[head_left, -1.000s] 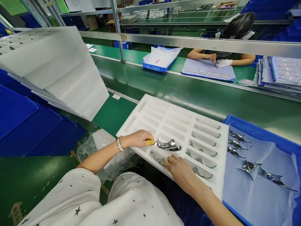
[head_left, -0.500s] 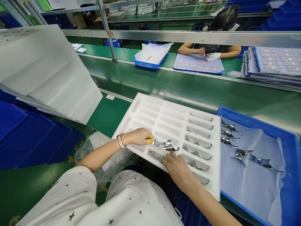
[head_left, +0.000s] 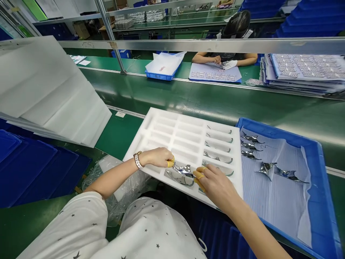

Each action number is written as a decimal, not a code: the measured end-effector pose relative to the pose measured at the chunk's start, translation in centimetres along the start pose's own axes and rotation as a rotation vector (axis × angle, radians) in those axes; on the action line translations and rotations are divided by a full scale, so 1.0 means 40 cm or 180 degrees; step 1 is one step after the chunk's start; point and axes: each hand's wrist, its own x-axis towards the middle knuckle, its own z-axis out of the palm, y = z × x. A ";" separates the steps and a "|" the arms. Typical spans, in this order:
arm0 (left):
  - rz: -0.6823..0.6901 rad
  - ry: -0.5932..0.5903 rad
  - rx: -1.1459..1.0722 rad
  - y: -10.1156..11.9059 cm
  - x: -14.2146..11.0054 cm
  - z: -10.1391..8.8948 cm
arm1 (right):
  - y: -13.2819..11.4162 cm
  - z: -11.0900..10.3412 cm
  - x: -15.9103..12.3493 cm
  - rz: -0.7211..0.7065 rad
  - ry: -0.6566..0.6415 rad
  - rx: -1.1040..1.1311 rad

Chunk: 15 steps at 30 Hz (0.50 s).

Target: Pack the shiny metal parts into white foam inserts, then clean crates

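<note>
A white foam tray (head_left: 161,124) with rows of slots lies in front of me. Its right column holds several curved shiny metal parts (head_left: 217,148). My left hand (head_left: 157,157), with a yellow finger cot and a wristwatch, pinches the left end of one curved metal part (head_left: 183,169) just above a near slot. My right hand (head_left: 217,185), also with yellow finger cots, pinches the right end of the same part. Another part (head_left: 178,178) lies in the nearest slot below it.
A blue bin (head_left: 318,158) lined with pale paper holds several loose metal parts (head_left: 277,172) at my right. White foam sheets (head_left: 54,97) are stacked at left over blue trays (head_left: 32,165). Beyond the green conveyor (head_left: 215,100) another person works on a sheet of small parts (head_left: 215,73).
My right hand has lifted from the tray's near edge and taken the right end of the part held by my left hand. The view has shifted, so the tray appears further left.
</note>
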 end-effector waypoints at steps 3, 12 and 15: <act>-0.0063 -0.0098 -0.0142 0.005 0.013 0.005 | 0.013 0.034 -0.006 0.0063 -0.0222 0.0283; -0.0421 0.0891 -0.0493 -0.023 0.029 0.026 | 0.055 0.091 0.019 0.0684 -0.0834 0.0995; -0.0425 0.0902 -0.0621 -0.044 0.022 0.028 | 0.027 0.116 0.045 0.0897 -0.1019 0.0692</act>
